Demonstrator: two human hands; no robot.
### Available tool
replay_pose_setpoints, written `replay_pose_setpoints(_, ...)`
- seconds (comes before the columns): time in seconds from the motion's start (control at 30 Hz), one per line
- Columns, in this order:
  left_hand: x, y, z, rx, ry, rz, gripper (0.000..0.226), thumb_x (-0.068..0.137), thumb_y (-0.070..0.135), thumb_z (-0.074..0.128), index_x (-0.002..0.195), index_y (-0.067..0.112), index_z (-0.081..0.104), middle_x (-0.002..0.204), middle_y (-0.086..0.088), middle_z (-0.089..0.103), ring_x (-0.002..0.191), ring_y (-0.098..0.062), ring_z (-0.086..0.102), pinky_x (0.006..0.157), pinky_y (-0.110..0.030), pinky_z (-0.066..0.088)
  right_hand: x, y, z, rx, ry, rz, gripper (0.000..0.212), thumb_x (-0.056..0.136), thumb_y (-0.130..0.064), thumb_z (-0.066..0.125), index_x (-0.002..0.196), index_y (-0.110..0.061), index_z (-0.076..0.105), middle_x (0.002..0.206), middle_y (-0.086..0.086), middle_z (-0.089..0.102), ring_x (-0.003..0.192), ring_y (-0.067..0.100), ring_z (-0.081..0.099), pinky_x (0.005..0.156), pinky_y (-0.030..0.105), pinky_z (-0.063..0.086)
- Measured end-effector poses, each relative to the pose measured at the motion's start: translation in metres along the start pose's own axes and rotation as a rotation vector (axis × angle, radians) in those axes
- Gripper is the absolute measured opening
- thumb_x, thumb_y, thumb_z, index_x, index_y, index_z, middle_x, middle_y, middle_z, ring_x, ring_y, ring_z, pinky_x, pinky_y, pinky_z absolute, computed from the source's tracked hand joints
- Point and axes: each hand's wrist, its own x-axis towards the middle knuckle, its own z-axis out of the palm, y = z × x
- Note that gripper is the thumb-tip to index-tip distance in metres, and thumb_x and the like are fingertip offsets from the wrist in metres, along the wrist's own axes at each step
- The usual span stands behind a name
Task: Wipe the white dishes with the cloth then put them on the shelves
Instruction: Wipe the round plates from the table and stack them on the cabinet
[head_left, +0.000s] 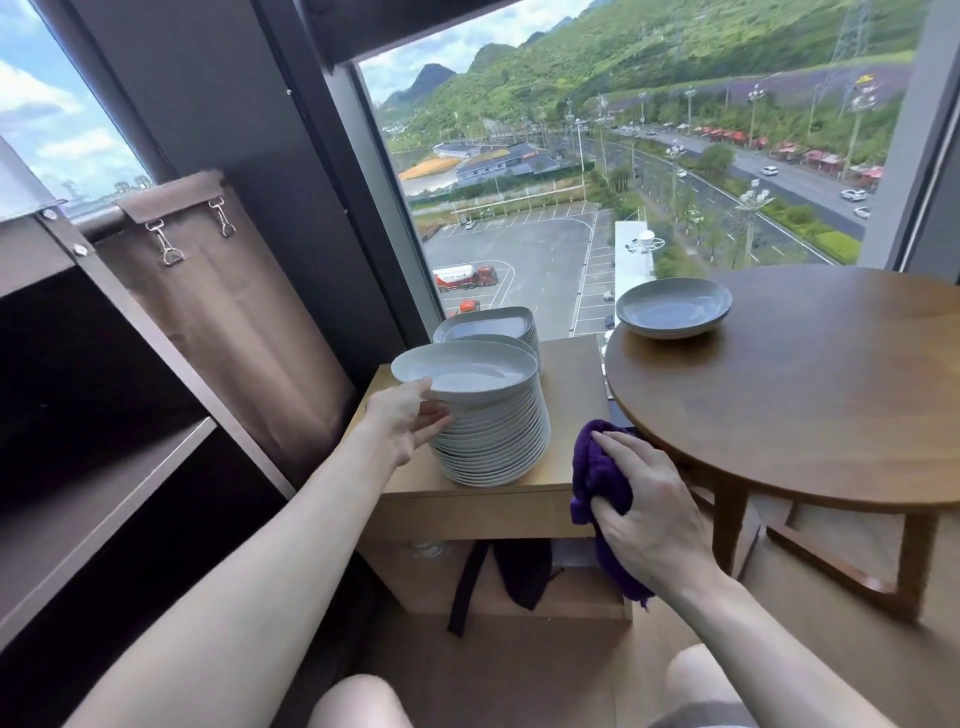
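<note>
A tall stack of white oval dishes (493, 441) stands on a low wooden side table (566, 374). My left hand (408, 421) pinches the near left rim of the top dish (465, 370), thumb on the rim and fingers underneath, and that dish sits tilted up off the stack. My right hand (647, 499) grips a bunched purple cloth (597, 467) in the air right of the stack, at the round table's edge. A shorter stack of white dishes (491, 322) stands behind the tall one. A single white dish (672, 306) lies on the round table. Dark shelves (104, 499) stand on the left.
The round wooden table (810, 410) fills the right side, its legs reaching the floor. A brown fabric panel (228, 322) hangs between the shelves and the side table. A large window (623, 156) lies behind. Dark straps hang under the side table. My knees show at the bottom.
</note>
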Motion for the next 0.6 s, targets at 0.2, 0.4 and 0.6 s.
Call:
replay_pose_setpoints(0.2, -0.002, -0.007, 0.0, 0.218, -0.038, 0.054, 0.035, 0.105, 0.02, 0.063, 0.132, -0.001, 0.057, 0.105, -0.022, 0.074, 0.089, -0.031, 0.077, 0.061, -0.034, 0.065, 0.001, -0.001, -0.001, -0.011, 0.006, 0.019, 0.065, 0.084, -0.015, 0.073, 0.146, -0.019, 0.053, 0.145, -0.004, 0.053, 0.136, 0.013, 0.04, 0.108, 0.018, 0.024)
replay_pose_setpoints(0.4, -0.027, -0.019, 0.003, 0.246, -0.059, 0.075, 0.029, 0.106, 0.027, 0.055, 0.125, 0.006, 0.055, 0.106, -0.019, 0.071, 0.088, -0.032, 0.075, 0.067, -0.039, 0.066, 0.005, 0.005, -0.007, 0.015, 0.047, 0.067, 0.062, 0.083, -0.012, 0.073, 0.143, -0.018, 0.057, 0.143, -0.004, 0.056, 0.134, 0.016, 0.044, 0.109, 0.022, 0.029)
replay_pose_setpoints(0.6, -0.062, -0.061, 0.033, 0.299, -0.211, 0.195, 0.024, 0.103, 0.01, 0.054, 0.127, 0.013, 0.057, 0.107, -0.015, 0.069, 0.07, -0.02, 0.072, 0.058, -0.034, 0.063, 0.017, 0.019, -0.034, 0.023, 0.165, 0.132, 0.052, 0.082, -0.01, 0.072, 0.133, -0.02, 0.063, 0.134, -0.004, 0.062, 0.12, 0.022, 0.055, 0.102, 0.03, 0.041)
